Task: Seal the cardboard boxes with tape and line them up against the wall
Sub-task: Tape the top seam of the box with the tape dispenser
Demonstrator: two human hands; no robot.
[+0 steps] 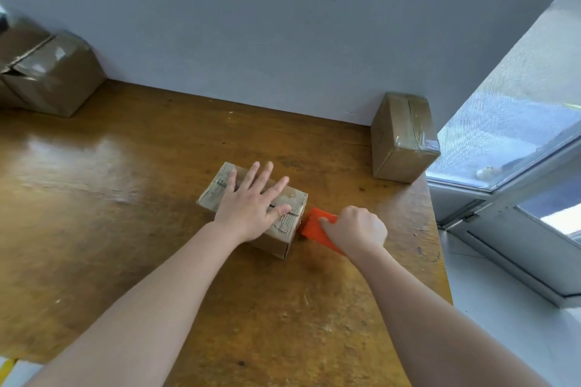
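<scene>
Cardboard boxes (53,75) stacked at far left, against the wall (283,25). Centre of the wooden surface (125,198): small box (215,195) well clear of the wall, left hand (251,204) pressed flat on its top, fingers spread. Just beside the box's right end, the right hand (355,229) is curled tightly round an orange tape dispenser (314,225). Far right: a taped box (399,138) touching the wall, next to a window (518,135).
</scene>
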